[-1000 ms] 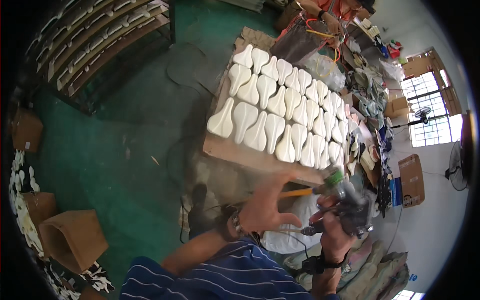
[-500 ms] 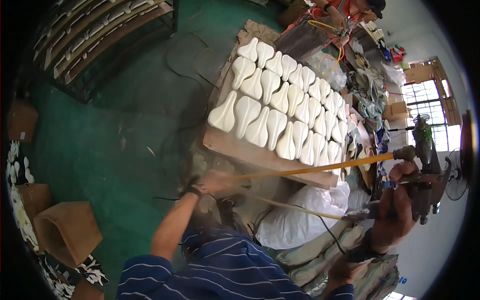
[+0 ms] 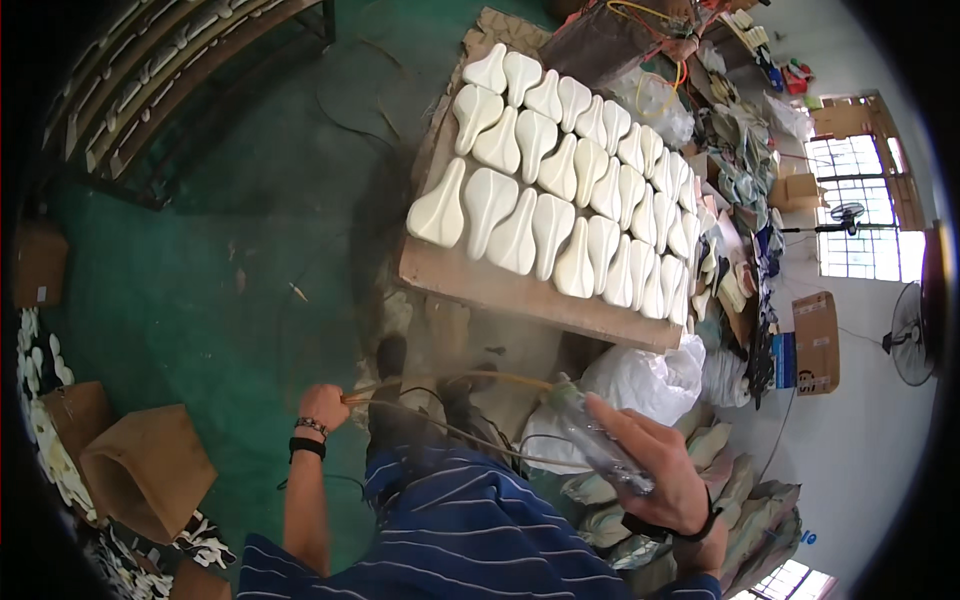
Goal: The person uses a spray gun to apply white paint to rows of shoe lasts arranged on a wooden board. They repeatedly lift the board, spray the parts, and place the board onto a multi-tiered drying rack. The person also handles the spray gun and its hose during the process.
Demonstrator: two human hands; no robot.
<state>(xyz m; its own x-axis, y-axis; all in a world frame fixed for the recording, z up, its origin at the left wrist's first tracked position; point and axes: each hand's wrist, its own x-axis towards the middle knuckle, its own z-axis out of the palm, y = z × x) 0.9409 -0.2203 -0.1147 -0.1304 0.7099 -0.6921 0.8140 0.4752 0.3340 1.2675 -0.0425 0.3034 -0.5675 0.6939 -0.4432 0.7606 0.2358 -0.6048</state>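
Note:
My left hand (image 3: 322, 407) is closed around a thin yellow hose (image 3: 470, 376), low in front of me. The hose runs across to a spray gun (image 3: 603, 440), whose outline is smeared by motion. My right hand (image 3: 662, 470) is wrapped around the gun, its fingers pointing up and to the left. A second, paler hose sags between the hands. Beyond them, cream-white bicycle saddles (image 3: 553, 236) lie in close rows on a brown board (image 3: 500, 290). Both hands are apart from the saddles.
White plastic bags (image 3: 650, 380) stand below the board's near edge. Cardboard boxes (image 3: 165, 470) sit at the lower left, a rack (image 3: 190, 90) at the upper left. Stuffed sacks (image 3: 735, 510) lie at the lower right. A fan (image 3: 908, 335) is by the wall. Another person's hand (image 3: 680, 45) shows at the top.
My right hand has brought the spray gun from the far right down and left, nearer my body. My left hand has moved left and slightly down with the hose. The view has shifted slightly.

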